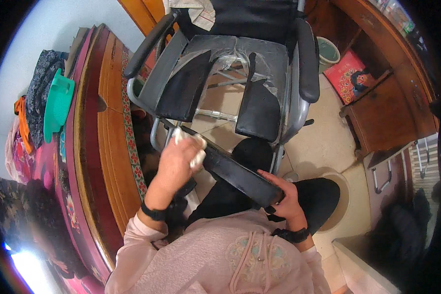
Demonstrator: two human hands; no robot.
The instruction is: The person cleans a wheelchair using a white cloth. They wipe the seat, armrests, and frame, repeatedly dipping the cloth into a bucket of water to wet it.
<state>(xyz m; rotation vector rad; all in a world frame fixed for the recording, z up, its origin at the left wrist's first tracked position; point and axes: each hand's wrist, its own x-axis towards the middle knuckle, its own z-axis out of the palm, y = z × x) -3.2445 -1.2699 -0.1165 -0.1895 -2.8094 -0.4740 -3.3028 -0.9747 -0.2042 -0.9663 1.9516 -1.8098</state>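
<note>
My left hand (pixel 174 169) grips a bunched white cloth (pixel 197 158) and presses it to the far-left end of a long black padded panel (pixel 239 174). That panel lies slantwise over my lap, its narrow side facing up. My right hand (pixel 288 196) clasps the near-right end, thumb and fingers around the edge. Just ahead stands a grey-framed wheelchair (pixel 296 121) with a U-shaped opening in its seat. Black pads (pixel 186 88) flank the gap, and wrinkled clear plastic film (pixel 239 46) partly covers the seat.
A patterned towel (pixel 202 13) hangs on the wheelchair's backrest. Left is a wood-fronted raised bed (pixel 112 121) with a green plastic basin (pixel 58 106) and clothes. Right are a wooden cabinet (pixel 393 106), a bucket (pixel 329 49) and a red cushion (pixel 347 75). A round tub (pixel 343 205) stands by my right knee.
</note>
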